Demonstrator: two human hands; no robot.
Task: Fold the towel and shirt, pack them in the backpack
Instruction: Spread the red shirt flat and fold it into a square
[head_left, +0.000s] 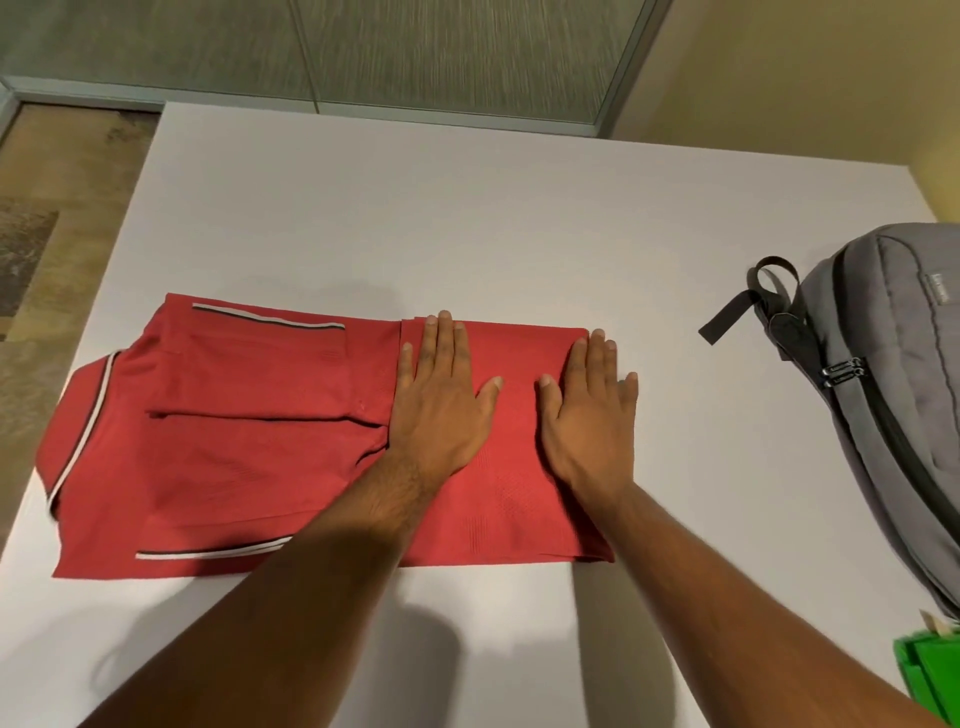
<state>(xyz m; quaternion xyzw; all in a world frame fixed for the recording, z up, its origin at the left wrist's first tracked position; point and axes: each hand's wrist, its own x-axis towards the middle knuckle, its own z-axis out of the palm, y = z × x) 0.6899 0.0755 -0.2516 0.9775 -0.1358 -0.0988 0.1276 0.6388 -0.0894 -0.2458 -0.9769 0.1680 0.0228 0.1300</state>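
Shirt (249, 441) under both hands (flat)

A small label on the backpack (893, 395) carries text too small to read.

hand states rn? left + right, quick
Left hand: open, fingers straight, pressing flat on the red shirt.
Right hand: open, flat on the shirt's right end, holding nothing.
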